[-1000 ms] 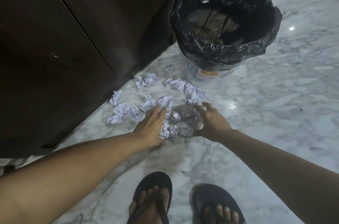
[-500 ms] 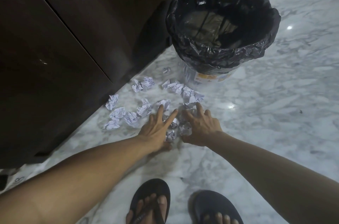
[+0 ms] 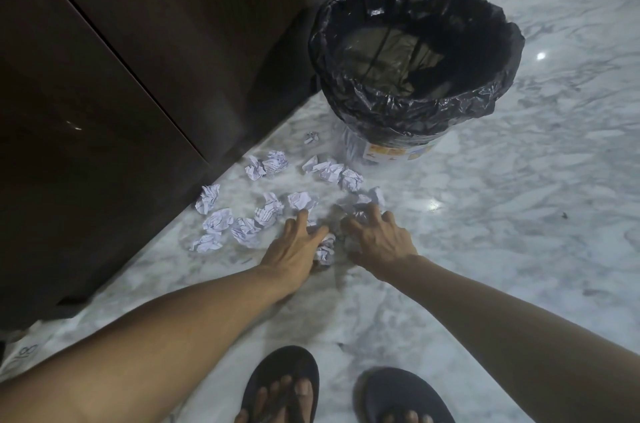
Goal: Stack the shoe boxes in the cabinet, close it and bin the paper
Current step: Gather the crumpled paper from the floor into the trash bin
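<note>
Your left hand (image 3: pixel 294 249) and right hand (image 3: pixel 375 239) are both down on the marble floor (image 3: pixel 519 215), palms down, over a small clump of crumpled paper (image 3: pixel 325 249). The balls under your palms are mostly hidden, and the light is dim. Your left fingers (image 3: pixel 301 218) curl over a paper ball at the near edge of the clump. Your right fingers (image 3: pixel 372 213) spread over other balls, but you cannot tell whether they actually hold any.

More paper balls (image 3: pixel 221 218) lie scattered to the left and farther off, in a loose band running from the cabinet's (image 3: pixel 138 76) lower edge toward the bin (image 3: pixel 415 104). The crumpled balls have no clear long axis.

The cabinet doors look closed and fill the left side, cut off by the picture's edge. The bin, lined with a black bag (image 3: pixel 346 24), stands upright at the far side, mouth open upward, just beside the cabinet corner. The floor to the right is open marble. Your sandalled feet (image 3: pixel 280 388) stand near, partly cut off at the bottom.
</note>
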`<action>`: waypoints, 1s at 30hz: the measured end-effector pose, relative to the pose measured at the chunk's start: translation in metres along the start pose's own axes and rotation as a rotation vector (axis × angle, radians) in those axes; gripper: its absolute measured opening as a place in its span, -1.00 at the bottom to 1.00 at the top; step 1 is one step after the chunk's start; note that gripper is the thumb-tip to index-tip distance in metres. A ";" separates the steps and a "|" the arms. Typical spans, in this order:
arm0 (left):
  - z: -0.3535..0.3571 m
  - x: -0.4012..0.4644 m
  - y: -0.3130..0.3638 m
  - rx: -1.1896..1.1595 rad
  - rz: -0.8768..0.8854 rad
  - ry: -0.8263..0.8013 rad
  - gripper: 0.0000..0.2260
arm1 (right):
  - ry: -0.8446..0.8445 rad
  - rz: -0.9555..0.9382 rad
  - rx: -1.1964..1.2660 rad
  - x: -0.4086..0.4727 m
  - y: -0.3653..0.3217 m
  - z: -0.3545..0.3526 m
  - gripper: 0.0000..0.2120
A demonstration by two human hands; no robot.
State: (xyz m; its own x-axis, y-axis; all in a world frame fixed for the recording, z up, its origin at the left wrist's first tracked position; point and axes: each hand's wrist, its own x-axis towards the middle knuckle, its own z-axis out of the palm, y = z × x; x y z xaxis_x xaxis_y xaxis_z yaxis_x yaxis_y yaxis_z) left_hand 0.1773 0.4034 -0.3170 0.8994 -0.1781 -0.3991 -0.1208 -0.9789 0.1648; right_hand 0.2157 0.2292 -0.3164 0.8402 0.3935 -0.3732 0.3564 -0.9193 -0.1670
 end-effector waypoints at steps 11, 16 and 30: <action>-0.001 -0.002 0.003 0.044 -0.014 -0.051 -0.31 | -0.008 0.026 0.053 0.000 0.005 0.003 -0.47; 0.011 -0.001 0.009 0.020 -0.033 -0.074 -0.31 | 0.017 0.001 0.013 -0.002 0.007 0.008 -0.48; 0.026 -0.001 0.018 0.012 -0.006 0.035 -0.19 | 0.046 -0.047 0.005 -0.001 0.015 0.020 -0.53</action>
State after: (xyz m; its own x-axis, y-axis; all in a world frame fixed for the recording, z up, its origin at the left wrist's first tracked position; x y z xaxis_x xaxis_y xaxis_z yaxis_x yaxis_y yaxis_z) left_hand 0.1636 0.3830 -0.3371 0.9142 -0.1687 -0.3686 -0.1199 -0.9811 0.1518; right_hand 0.2120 0.2155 -0.3365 0.8405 0.4354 -0.3225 0.3940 -0.8997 -0.1878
